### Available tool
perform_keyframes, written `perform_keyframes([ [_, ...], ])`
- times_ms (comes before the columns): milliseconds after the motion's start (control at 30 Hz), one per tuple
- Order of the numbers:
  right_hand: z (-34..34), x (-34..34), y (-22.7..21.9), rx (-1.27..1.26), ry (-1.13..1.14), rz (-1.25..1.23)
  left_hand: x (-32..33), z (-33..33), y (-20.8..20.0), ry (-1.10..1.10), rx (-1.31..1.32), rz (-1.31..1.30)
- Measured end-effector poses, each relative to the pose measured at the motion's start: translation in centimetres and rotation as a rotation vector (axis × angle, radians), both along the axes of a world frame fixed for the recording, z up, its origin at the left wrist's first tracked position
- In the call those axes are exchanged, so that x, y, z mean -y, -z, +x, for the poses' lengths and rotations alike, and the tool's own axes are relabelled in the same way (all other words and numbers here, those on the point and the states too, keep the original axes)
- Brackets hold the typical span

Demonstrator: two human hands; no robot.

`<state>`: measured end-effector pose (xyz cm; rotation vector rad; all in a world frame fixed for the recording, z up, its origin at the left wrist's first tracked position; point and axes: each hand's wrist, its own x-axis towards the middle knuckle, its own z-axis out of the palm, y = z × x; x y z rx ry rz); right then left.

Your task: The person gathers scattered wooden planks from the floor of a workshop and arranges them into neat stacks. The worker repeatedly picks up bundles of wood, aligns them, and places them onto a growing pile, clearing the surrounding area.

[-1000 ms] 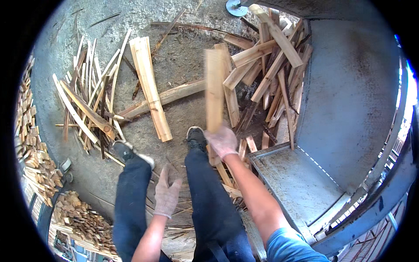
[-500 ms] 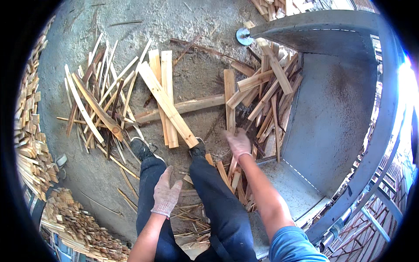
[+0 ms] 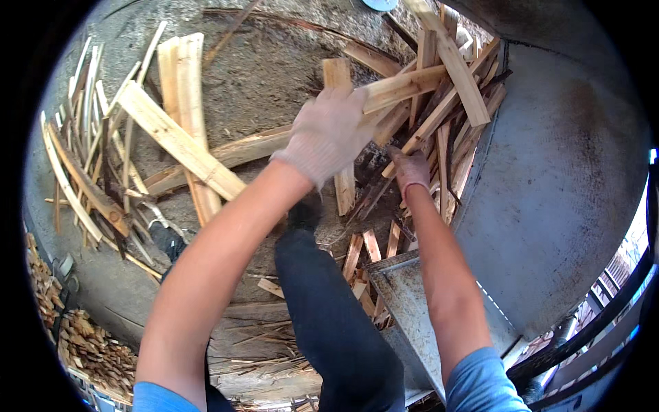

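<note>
My left hand [image 3: 328, 134], in a pale work glove, reaches over the wood and is smeared by motion. Its fingers are at the near end of a short board [image 3: 406, 89] and cover part of an upright-lying board [image 3: 344, 185]; whether they grip either cannot be made out. Farther right, my right hand [image 3: 412, 172], gloved too, is closed around the lower end of a long wooden strip [image 3: 436, 123]. That strip lies among a heap of boards and strips against the grey metal bin [image 3: 549, 165].
Boards [image 3: 185, 154] lie crossed on the dusty floor, with a heap of thin strips [image 3: 96, 165] to their left. A round pole [image 3: 250, 151] runs across behind my feet. Stacked wood [image 3: 93, 350] stands at lower left. The bin's metal edge [image 3: 401, 264] is beside my right forearm.
My left hand has swung up from beside my legs to the boards. My right hand has moved from the upright-lying board rightward to a strip in the heap. The view has shifted closer.
</note>
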<state>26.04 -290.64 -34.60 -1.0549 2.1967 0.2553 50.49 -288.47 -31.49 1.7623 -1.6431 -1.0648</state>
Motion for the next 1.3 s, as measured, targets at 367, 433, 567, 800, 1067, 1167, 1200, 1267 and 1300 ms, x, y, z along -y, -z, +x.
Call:
perform_keyframes([
  [367, -0.5, -4.3, -5.1, 0.027, -0.057, -0.163, -3.5, -6.4, 1.7, -0.127, -0.355, 0.427],
  [433, 1.7, -8.0, -8.0, 0.003, -0.021, -0.166, -7.5, -6.8, -0.4, -0.223, -0.443, 0.367],
  [567, 8.1, -13.3, -15.3, 0.258, 0.171, 0.026, -13.0, -1.9, -8.6, -0.325, -0.486, 0.668],
  [800, 15.9, -24.4, -19.7, 0.293, -0.086, 0.200, -26.1, 7.1, -15.3, -0.608, -0.558, 0.950],
  [1067, 18.2, -18.9, -11.0, 0.376, -0.634, 0.002, -27.9, 8.2, -7.6, -0.822, -0.377, 0.848],
  [1167, 14.7, -15.6, -5.0, 0.118, -0.718, -0.030, -29.9, 8.2, -3.3, -0.812, -0.471, 0.905],
  [1200, 13.8, -15.2, -3.3, 0.105, -0.700, -0.027, -31.1, 8.0, -1.3, -0.745, -0.377, 0.926],
  [1267, 11.8, -13.5, -0.2, 0.186, -0.718, 0.231, -30.4, 8.3, -0.2, -0.625, -0.345, 0.946],
  [1300, 10.9, -12.9, 1.6, 0.246, -0.708, 0.410, -29.3, 8.4, -0.1, -0.564, -0.329, 0.951],
])
